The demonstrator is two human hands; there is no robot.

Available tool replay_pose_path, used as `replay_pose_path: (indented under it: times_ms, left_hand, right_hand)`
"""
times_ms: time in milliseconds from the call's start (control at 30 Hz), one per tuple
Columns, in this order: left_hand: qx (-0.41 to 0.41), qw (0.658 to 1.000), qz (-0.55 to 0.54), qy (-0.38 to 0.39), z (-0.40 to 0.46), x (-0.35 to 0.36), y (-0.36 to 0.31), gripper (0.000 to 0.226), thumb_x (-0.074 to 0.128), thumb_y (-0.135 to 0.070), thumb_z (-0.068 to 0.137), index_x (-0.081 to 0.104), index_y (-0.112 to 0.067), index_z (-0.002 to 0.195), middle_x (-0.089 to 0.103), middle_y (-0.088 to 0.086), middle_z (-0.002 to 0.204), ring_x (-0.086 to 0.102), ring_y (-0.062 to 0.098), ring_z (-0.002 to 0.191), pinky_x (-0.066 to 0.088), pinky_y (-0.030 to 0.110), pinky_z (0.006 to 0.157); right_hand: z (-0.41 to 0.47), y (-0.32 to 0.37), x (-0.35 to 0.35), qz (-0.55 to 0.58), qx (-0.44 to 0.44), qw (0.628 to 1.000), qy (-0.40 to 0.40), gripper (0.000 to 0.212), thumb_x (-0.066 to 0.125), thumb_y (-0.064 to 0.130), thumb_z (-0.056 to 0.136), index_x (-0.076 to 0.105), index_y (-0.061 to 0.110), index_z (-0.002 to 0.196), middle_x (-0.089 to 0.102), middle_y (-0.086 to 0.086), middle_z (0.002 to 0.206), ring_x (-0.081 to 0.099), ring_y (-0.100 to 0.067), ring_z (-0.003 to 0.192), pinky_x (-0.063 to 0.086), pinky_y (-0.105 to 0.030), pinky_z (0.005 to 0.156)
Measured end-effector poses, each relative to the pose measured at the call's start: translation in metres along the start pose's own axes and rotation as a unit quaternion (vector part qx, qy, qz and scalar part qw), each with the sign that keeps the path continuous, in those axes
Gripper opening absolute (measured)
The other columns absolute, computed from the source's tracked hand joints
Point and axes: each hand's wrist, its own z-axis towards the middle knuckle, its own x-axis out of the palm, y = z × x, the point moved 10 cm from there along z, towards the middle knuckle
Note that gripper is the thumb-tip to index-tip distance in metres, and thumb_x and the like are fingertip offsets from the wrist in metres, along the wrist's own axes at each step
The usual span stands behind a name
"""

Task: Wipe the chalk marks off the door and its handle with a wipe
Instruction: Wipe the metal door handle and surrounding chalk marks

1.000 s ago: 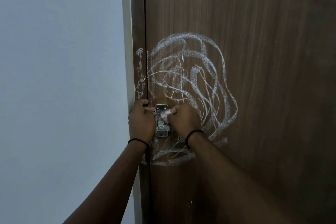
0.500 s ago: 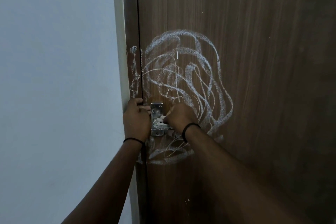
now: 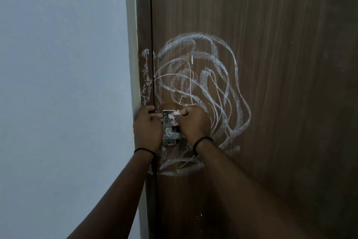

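Since the earlier frames the wipe (image 3: pixel 173 116) has been carried from the middle of the handle (image 3: pixel 170 128) up to its top end, and the right hand (image 3: pixel 193 124) has shifted slightly upward with it; the left hand (image 3: pixel 148 128) has stayed where it was.

A small crumpled white wipe is pinched in the curled fingers of the right hand and is pressed against the upper part of the metal handle plate. Thin chalk scribbles can be seen on the lower part of the plate, below the wipe. The left hand is closed around the edge of the door (image 3: pixel 271 64), just beside the plate on its left, with the fingertips hooked at the seam between door and door frame (image 3: pixel 144 25); nothing else is held in it. A dark band (image 3: pixel 144 150) is worn on the left wrist and another is worn on the right wrist.

The dark wood-grain door is covered by chalk marks (image 3: pixel 203 83): broad looping strokes are spread above and to the right of the handle, further strokes lie below it, and a smeared patch is seen on the frame above the left hand. A pale wall (image 3: pixel 58 83) fills the left side of the view.
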Motion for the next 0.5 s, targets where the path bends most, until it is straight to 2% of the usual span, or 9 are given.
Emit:
replay_pose_path:
  times_ms: [67, 133, 200, 233, 300, 367, 467, 500]
  left_hand:
    - [0.001, 1.000, -0.006, 0.001, 0.000, 0.000, 0.000, 0.030, 0.047, -0.002, 0.091, 0.058, -0.011, 0.117, 0.071, 0.003, 0.094, 0.068, 0.022, 0.094, 0.054, 0.045, 0.092]
    - [0.002, 1.000, -0.007, -0.001, 0.000, 0.000, 0.001, 0.028, 0.048, -0.004, 0.091, 0.059, -0.012, 0.115, 0.071, 0.002, 0.092, 0.068, 0.021, 0.093, 0.053, 0.043, 0.092]
    - [0.003, 1.000, -0.008, -0.003, 0.000, 0.000, 0.001, 0.025, 0.049, -0.005, 0.091, 0.059, -0.014, 0.112, 0.070, 0.000, 0.090, 0.068, 0.019, 0.091, 0.054, 0.040, 0.089]
    - [0.004, 1.000, -0.006, -0.005, 0.000, -0.001, 0.002, 0.025, 0.049, -0.006, 0.091, 0.059, -0.014, 0.111, 0.070, -0.001, 0.090, 0.068, 0.019, 0.091, 0.053, 0.038, 0.088]
    - [0.005, 1.000, -0.001, -0.006, 0.000, -0.001, 0.003, 0.024, 0.051, -0.006, 0.090, 0.059, -0.014, 0.112, 0.070, -0.001, 0.090, 0.068, 0.019, 0.091, 0.051, 0.034, 0.086]
    - [0.004, 1.000, 0.002, -0.004, 0.001, 0.000, 0.003, 0.024, 0.053, -0.007, 0.090, 0.060, -0.015, 0.112, 0.070, 0.000, 0.090, 0.067, 0.017, 0.091, 0.049, 0.029, 0.082]
    - [0.008, 1.000, 0.003, -0.004, 0.001, 0.001, 0.003, 0.024, 0.054, -0.008, 0.090, 0.060, -0.015, 0.112, 0.071, 0.001, 0.090, 0.066, 0.016, 0.091, 0.043, 0.024, 0.078]
    - [0.008, 1.000, 0.003, -0.005, 0.002, 0.001, 0.003, 0.024, 0.054, -0.008, 0.090, 0.060, -0.014, 0.113, 0.071, 0.002, 0.090, 0.066, 0.018, 0.091, 0.043, 0.024, 0.078]
  right_hand:
    - [0.005, -0.008, 0.012, -0.062, 0.025, 0.994, 0.084, 0.017, 0.080, 0.024, 0.079, 0.067, 0.020, 0.069, 0.075, 0.006, 0.085, 0.068, -0.015, 0.069, 0.050, -0.025, 0.057]
    - [0.005, -0.017, 0.018, -0.071, 0.047, 0.988, 0.130, 0.015, 0.079, 0.017, 0.080, 0.065, 0.021, 0.075, 0.075, 0.001, 0.107, 0.070, -0.017, 0.083, 0.055, -0.027, 0.064]
    - [0.001, -0.009, 0.009, -0.034, 0.020, 0.996, 0.075, 0.012, 0.076, 0.021, 0.083, 0.072, 0.019, 0.072, 0.076, 0.000, 0.091, 0.069, -0.017, 0.078, 0.059, -0.034, 0.071]
    - [-0.004, -0.003, 0.003, -0.012, -0.004, 0.999, 0.031, 0.013, 0.073, 0.024, 0.086, 0.073, 0.019, 0.074, 0.075, 0.003, 0.080, 0.068, -0.015, 0.071, 0.059, -0.035, 0.068]
    - [-0.009, 0.005, -0.005, 0.028, -0.030, 0.999, -0.018, 0.014, 0.069, 0.026, 0.089, 0.074, 0.021, 0.077, 0.072, 0.006, 0.074, 0.065, -0.014, 0.066, 0.056, -0.034, 0.064]
    - [-0.004, 0.004, 0.000, 0.012, -0.011, 1.000, 0.017, 0.012, 0.072, 0.026, 0.087, 0.072, 0.020, 0.077, 0.072, 0.004, 0.077, 0.066, -0.016, 0.071, 0.057, -0.034, 0.068]
    - [0.002, -0.009, 0.014, -0.080, 0.032, 0.989, 0.122, 0.010, 0.076, 0.019, 0.083, 0.072, 0.016, 0.075, 0.073, -0.003, 0.080, 0.069, -0.019, 0.077, 0.059, -0.036, 0.074]
    - [0.002, -0.011, 0.015, -0.076, 0.042, 0.988, 0.129, 0.009, 0.075, 0.017, 0.083, 0.072, 0.014, 0.075, 0.073, -0.003, 0.080, 0.069, -0.020, 0.077, 0.060, -0.037, 0.076]
